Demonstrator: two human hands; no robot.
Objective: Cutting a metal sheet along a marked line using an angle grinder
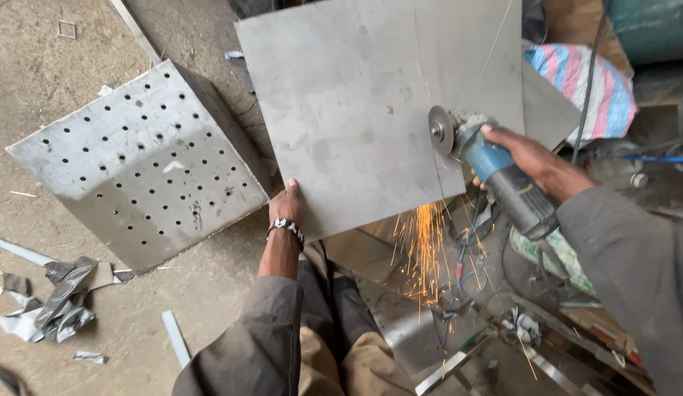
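Currently my right hand grips the blue angle grinder, its disc biting the flat steel sheet; sparks fall below, the cut seemingly about midway. My left hand clamps the sheet's near edge. A perforated plate lies left, offcuts and cables crowding the floor.

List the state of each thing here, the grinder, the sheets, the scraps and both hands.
angle grinder: running, throwing sparks
metal sheet: tilted, partly cut
perforated sheet: lying on the ground
metal scraps: crumpled
left hand: steadying the metal sheet's edge
right hand: gripping the angle grinder
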